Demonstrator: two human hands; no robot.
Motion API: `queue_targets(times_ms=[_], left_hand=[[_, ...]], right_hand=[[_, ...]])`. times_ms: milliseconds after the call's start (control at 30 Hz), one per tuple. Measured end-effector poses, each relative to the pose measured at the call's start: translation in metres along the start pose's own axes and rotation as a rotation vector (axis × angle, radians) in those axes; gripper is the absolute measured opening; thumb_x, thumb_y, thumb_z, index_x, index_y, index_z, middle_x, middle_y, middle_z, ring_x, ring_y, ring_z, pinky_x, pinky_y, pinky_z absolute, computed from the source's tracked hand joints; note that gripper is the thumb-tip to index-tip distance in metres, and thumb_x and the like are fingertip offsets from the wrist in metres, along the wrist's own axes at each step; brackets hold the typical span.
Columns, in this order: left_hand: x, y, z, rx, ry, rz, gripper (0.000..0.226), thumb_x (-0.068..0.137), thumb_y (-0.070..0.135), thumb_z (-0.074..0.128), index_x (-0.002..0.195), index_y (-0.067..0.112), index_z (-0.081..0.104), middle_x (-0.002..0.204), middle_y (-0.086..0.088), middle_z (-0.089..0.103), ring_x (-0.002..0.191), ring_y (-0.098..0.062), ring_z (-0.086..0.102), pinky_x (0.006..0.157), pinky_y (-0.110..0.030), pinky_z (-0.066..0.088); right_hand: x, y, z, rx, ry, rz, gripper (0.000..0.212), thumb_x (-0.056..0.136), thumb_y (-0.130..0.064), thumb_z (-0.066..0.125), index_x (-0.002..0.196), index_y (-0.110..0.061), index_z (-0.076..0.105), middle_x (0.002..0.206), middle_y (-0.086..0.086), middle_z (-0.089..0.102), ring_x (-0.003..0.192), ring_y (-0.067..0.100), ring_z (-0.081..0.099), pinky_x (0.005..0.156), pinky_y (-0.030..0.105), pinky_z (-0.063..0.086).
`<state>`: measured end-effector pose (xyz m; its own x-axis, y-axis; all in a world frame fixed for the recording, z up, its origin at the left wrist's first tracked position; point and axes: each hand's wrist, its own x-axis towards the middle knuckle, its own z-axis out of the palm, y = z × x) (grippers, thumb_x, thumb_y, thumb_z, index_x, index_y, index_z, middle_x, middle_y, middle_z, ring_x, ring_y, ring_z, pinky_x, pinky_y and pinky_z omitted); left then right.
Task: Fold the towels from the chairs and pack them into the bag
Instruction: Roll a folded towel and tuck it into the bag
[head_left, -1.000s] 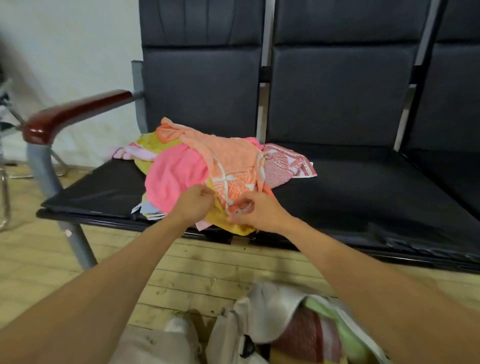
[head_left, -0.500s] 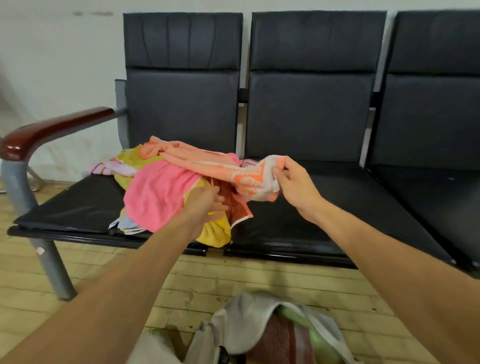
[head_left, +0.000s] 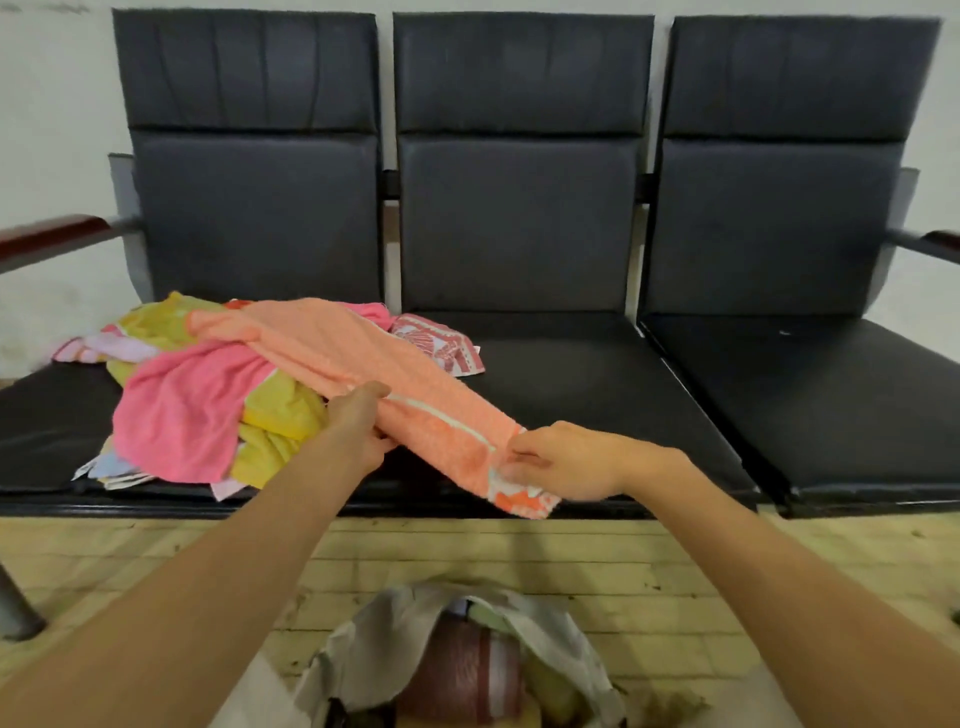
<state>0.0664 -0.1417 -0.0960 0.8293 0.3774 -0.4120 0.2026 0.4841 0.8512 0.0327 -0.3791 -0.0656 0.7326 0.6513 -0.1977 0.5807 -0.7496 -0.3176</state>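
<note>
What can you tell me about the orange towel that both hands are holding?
The orange towel looks like soft terry cloth, salmon-orange, with a white stripe and a white-and-orange patterned band near one end. It is unfolded and bunched into a long strip that runs from the top of the pile on the left seat to the front of the middle seat. The left hand grips its middle. The right hand pinches the patterned end.

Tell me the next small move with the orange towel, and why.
Probably lift and draw the orange towel rightward, clear of the pile, onto the middle seat. The right hand pinches its patterned end and the left hand holds it midway, but its far end lies draped over the pile.
</note>
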Motion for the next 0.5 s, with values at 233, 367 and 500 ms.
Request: queue_targets(times_ms=[233, 367, 500], left_hand=[[-0.019, -0.018, -0.003, -0.039, -0.063, -0.025, 0.046, 0.087, 0.005, 0.058, 0.132, 0.012, 0.048, 0.12, -0.013, 0.059, 0.09, -0.024, 0.061, 0.061, -0.038, 0.05], [-0.034, -0.022, -0.004, 0.057, -0.119, -0.022, 0.041, 0.092, 0.002, 0.051, 0.131, 0.01, 0.046, 0.12, -0.013, 0.056, 0.088, -0.024, 0.058, 0.063, -0.04, 0.047], [-0.041, -0.033, -0.009, 0.151, -0.161, -0.057, 0.037, 0.091, 0.0, 0.049, 0.126, 0.01, 0.049, 0.119, -0.012, 0.056, 0.099, -0.026, 0.056, 0.069, -0.041, 0.048]], right_hand=[[-0.033, 0.009, -0.001, 0.017, -0.29, 0.186, 0.053, 0.094, -0.069, 0.031, 0.065, -0.031, 0.056, 0.065, -0.005, 0.054, 0.056, 0.011, 0.048, 0.061, 0.023, 0.043], [-0.038, 0.014, 0.006, 0.094, -0.382, 0.325, 0.056, 0.092, -0.069, 0.035, 0.076, -0.022, 0.061, 0.074, -0.006, 0.058, 0.068, 0.014, 0.059, 0.068, 0.029, 0.053], [-0.016, 0.033, 0.021, -0.101, -0.121, 0.299, 0.053, 0.096, -0.056, 0.043, 0.086, -0.009, 0.065, 0.083, 0.005, 0.067, 0.076, 0.023, 0.066, 0.082, 0.044, 0.056]])
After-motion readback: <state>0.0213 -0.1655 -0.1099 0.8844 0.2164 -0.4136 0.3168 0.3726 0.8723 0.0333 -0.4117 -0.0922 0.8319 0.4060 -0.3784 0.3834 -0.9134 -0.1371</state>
